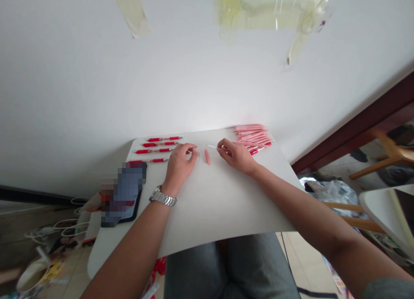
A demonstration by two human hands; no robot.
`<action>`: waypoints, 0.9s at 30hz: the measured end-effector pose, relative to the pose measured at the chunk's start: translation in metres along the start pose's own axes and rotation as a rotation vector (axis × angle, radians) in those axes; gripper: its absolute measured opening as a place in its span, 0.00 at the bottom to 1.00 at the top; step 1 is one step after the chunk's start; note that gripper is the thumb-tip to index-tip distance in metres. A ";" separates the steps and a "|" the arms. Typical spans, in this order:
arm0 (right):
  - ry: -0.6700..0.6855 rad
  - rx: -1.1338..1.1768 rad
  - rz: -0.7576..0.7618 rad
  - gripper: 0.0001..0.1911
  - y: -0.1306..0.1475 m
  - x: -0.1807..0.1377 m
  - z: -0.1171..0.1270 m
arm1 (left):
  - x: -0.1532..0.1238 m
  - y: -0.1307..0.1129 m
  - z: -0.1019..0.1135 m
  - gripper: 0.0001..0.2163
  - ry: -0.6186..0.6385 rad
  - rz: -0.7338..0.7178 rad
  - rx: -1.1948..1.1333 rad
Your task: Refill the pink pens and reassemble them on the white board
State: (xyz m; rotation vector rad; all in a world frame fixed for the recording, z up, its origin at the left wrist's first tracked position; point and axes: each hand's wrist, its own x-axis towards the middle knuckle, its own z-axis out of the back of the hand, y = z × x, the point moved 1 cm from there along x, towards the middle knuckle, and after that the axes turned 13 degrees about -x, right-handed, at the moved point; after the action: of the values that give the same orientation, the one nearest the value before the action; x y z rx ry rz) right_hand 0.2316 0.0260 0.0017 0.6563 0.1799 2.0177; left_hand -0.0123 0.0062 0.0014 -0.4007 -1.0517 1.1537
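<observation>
My right hand point(236, 156) is closed, its fingertips pinching a thin, pale pen refill point(211, 146) that points left. Reddish parts show at its fingers, but their form is hard to make out. Facing it, my left hand point(181, 163) has thumb and forefinger curled together; whatever is between them is too small to name. A short pink pen barrel piece point(207, 156) lies on the white table point(223, 204) between both hands. Just beyond my right hand rests a pile of pink pen barrels point(250, 133), with a red pen part point(255, 151) at its near side.
Several red pens point(161, 144) lie in a row at the table's back left. A phone point(127, 200), partly pixelated, is at the left edge. The wall point(194, 83) rises right behind the table. At the right stands a wooden chair point(371, 167).
</observation>
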 end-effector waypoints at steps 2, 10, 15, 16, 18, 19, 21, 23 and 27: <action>-0.014 0.027 0.010 0.09 0.003 -0.001 0.002 | 0.000 -0.003 0.000 0.08 -0.024 -0.009 -0.064; -0.041 0.086 0.078 0.11 0.009 -0.003 0.008 | -0.002 -0.021 -0.006 0.14 0.101 0.113 -0.562; 0.021 0.080 0.121 0.12 0.008 -0.003 0.006 | -0.006 -0.030 -0.009 0.15 0.199 0.161 -0.668; 0.031 0.084 0.130 0.12 0.008 -0.003 0.006 | -0.006 -0.031 -0.009 0.15 0.209 0.164 -0.679; 0.046 0.093 0.147 0.11 0.007 -0.003 0.005 | -0.006 -0.033 -0.010 0.15 0.215 0.166 -0.693; 0.050 0.096 0.153 0.11 0.007 -0.003 0.005 | -0.006 -0.033 -0.010 0.15 0.215 0.168 -0.697; 0.051 0.097 0.157 0.12 0.007 -0.003 0.004 | -0.006 -0.034 -0.011 0.15 0.217 0.169 -0.703; 0.050 0.095 0.157 0.12 0.007 -0.004 0.005 | -0.006 -0.035 -0.011 0.15 0.220 0.167 -0.707; 0.052 0.093 0.142 0.14 0.008 -0.004 0.006 | -0.007 -0.034 -0.010 0.14 0.203 0.160 -0.712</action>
State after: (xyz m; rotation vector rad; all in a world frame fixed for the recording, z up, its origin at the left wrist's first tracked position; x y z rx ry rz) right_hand 0.2304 0.0181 0.0082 0.6924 0.2660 2.1747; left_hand 0.0145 -0.0108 0.0182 -1.1547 -1.2447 0.8212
